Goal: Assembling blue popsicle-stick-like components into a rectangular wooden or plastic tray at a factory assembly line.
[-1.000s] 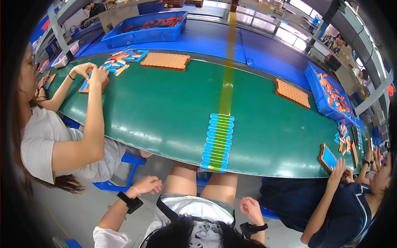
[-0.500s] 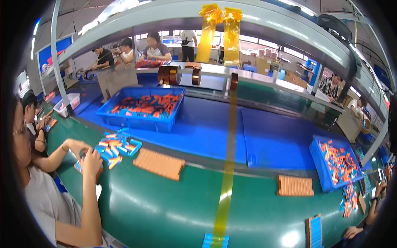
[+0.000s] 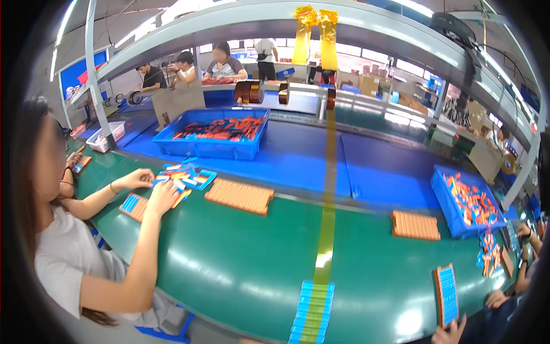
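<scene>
Blue-ended strips (image 3: 324,309), 1 row, were laid toward the near edge of the worktop (image 3: 240,258), crossed by yellow tape (image 3: 325,246). Finger opening and hold, wearer's 2 hands (unseen), could not be told.

The head view, from the left of two fisheye lenses worn side by side on a person's head, looks from above the near side of a green table (image 3: 229,258) out across it, facing more ahead than down. The mat (image 3: 298,152) beyond the table lies at mid-picture. The strips (image 3: 312,312), nearest below the lens, meet the bottom edge; the tape (image 3: 326,235) runs away from them, right of centre. A beam (image 3: 246,31) arches over the top, and black rims the view. At left a worker (image 3: 69,264) sits close and large; people (image 3: 217,69) across the room appear small and far off.
</scene>
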### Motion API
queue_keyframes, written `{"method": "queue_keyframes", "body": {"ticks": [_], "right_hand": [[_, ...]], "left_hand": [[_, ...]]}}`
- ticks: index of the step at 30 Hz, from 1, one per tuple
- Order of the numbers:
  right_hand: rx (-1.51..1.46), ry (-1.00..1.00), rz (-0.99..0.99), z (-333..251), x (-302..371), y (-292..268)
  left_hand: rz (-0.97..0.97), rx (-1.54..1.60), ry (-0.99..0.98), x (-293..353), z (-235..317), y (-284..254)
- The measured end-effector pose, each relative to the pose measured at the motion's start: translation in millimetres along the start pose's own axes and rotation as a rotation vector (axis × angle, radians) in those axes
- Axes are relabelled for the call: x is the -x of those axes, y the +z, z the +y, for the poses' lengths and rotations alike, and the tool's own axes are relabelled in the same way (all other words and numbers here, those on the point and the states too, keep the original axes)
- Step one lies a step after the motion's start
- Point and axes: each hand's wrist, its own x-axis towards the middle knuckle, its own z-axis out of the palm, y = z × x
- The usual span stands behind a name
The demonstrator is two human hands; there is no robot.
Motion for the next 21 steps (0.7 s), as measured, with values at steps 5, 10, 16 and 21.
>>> {"method": "queue_keyframes", "body": {"ticks": [5,10,16,21], "right_hand": [[1.125,-0.354,0.264,71.3,-71.1,-103.8],[1.155,-0.006,0.395,314.2,-128.8,-137.6],[1.215,-0.231,0.353,279.9,-113.3,-72.0],[1.243,-0.435,0.296,223.2,-76.0,24.2]], "left_hand": [[-0.125,-0.206,-0.125,15.0,-98.4,28.1],[0.161,-0.487,0.119,17.6,-76.2,34.2],[-0.176,-0.43,0.472,99.4,46.8,42.5],[-0.501,-0.513,0.735,192.6,151.4,65.5]]}}
